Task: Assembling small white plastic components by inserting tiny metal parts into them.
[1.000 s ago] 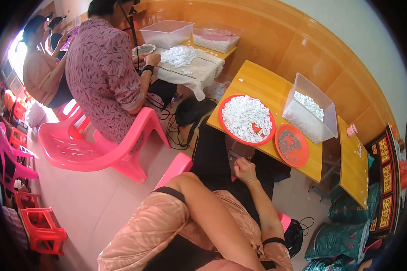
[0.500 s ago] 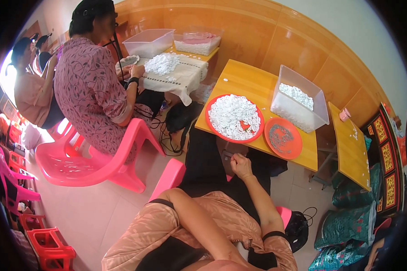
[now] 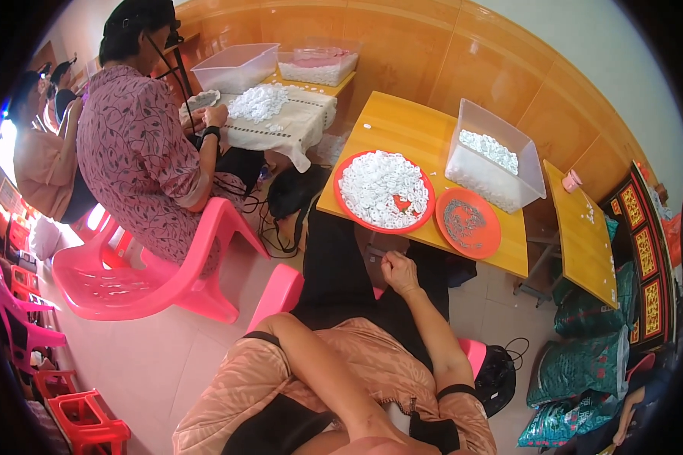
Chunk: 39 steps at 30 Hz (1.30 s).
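Note:
My right hand [image 3: 399,271] hovers over my dark-trousered lap, just short of the near table edge. Its fingers are curled closed; anything inside them is hidden. Across my chest my left forearm [image 3: 340,371] bends back toward the lower edge, its hand out of sight. The closest thing beyond my right hand is a red round tray [image 3: 340,205] heaped with small white plastic pieces [image 3: 376,182], a red patch of its bottom showing through. Beside it on the right, an orange-red plate [image 3: 487,220] holds a scatter of small grey pieces [image 3: 463,221].
Both trays rest on a yellow wooden table [image 3: 402,125] with a clear bin [image 3: 493,186] of white pieces. Left, a co-worker [image 3: 140,152] sits in a pink chair [image 3: 129,284] at a cloth-covered table [image 3: 281,136]. Green sacks [image 3: 577,371] lie right. Cables [image 3: 281,235] trail on the floor.
The whole view has shifted slightly, so the tables and trays sit a little further left and higher. My right hand stays over my lap; my left arm remains bent.

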Available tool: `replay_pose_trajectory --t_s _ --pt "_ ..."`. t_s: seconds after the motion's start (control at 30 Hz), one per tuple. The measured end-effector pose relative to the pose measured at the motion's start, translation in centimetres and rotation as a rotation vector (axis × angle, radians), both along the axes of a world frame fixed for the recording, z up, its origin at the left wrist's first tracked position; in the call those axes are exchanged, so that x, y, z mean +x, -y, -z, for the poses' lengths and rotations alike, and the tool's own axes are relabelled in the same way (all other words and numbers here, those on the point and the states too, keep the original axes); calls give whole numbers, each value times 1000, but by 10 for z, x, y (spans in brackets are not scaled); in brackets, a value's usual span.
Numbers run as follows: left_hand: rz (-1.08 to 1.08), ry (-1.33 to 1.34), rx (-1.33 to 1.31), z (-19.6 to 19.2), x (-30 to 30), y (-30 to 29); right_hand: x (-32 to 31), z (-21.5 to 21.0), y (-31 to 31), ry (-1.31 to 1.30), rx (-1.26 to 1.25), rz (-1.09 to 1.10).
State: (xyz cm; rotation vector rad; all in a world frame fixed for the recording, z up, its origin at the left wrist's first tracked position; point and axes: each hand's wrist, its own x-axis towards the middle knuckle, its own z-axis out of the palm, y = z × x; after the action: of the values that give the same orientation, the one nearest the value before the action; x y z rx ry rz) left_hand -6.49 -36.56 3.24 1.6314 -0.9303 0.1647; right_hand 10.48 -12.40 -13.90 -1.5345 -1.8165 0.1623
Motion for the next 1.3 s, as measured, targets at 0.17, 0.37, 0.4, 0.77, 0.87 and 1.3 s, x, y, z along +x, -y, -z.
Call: replay_pose_trajectory --t_s 0.17,0.37,0.4,0.77,0.87,1.3 --pt "19 46 44 6 -25 -8 4 0 1 17 -6 23" --pt "150 68 75 -18 -27 -75 0 0 1 14 17 -59" --pt "188 62 70 -27 -28 -84 0 0 2 15 51 -124" --pt "-1531 88 -644 -53 -7 -202 -48 -155 28 -880 290 -11" --pt "-1335 175 -913 -45 -6 -232 -42 -192 33 -1325 389 -136" --pt "-1585 153 -620 -26 31 -227 -54 -207 49 -1598 233 -344"
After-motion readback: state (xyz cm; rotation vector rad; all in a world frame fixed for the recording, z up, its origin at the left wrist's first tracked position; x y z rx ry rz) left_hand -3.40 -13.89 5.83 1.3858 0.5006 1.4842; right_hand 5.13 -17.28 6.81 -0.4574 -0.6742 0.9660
